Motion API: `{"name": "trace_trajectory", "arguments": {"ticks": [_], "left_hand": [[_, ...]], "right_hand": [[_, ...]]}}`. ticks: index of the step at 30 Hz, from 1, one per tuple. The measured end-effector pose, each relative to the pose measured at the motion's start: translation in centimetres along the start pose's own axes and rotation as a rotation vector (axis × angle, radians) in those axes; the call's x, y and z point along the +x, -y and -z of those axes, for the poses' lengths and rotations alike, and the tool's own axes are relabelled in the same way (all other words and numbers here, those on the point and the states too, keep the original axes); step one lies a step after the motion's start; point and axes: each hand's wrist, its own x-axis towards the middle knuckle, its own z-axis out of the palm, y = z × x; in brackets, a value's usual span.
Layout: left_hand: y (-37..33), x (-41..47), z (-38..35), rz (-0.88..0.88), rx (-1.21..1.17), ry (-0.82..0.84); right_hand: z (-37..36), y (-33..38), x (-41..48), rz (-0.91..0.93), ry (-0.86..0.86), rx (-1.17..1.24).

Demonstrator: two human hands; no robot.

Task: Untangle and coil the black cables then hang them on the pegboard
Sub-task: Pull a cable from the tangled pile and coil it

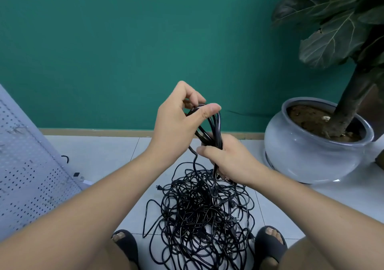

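The person is crouching over a tangled pile of black cables lying on the tiled floor between their sandalled feet, and is busy with the coiling step. The left hand is holding the top of a small coil in the air above the pile. Its grip is a pinch, with the thumb and curled fingers meeting over the bend of the loops. The right hand is sitting lower, its grip wrapping round the gathered strands at the coil's lower part, with the fingers curled tight about them and the thumb lying across the front.

A loose strand is trailing from under the left hand down into the pile, so I'd judge this cable is only partly freed and most of the job is lying ahead. The heap is looking thoroughly knotted, with a plug poking out at its left edge. The pegboard is leaning at the left, well apart from the hands, and nothing coiled is hanging on the part I can see. A big plant pot is standing on the floor to the right.

The next move, to my eye, is calling for drawing more of that trailing strand up out of the heap without dragging its neighbours along. It then wants laying as another loop into the left-hand grip while the right one is steadying the bundle.
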Motion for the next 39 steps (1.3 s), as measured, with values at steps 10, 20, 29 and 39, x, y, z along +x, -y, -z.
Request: {"name": "trace_trajectory", "arguments": {"ticks": [10,20,29,39], "left_hand": [[0.6,1.2,-1.0,0.272,-0.100,0.093],[-0.4,2.8,-1.8,0.391,-0.384,0.010],[-0.6,4.2,-1.3,0.319,-0.189,-0.140],[-0.3,5.5,-1.0,0.148,-0.079,-0.123]], "right_hand": [[-0.3,0.3,-0.2,0.054,0.023,-0.006],[-0.4,0.6,1.4,-0.018,-0.026,-0.139],[-0.6,0.4,1.7,-0.011,0.154,0.029],[-0.1,0.7,1.3,-0.033,0.158,0.191]]}}
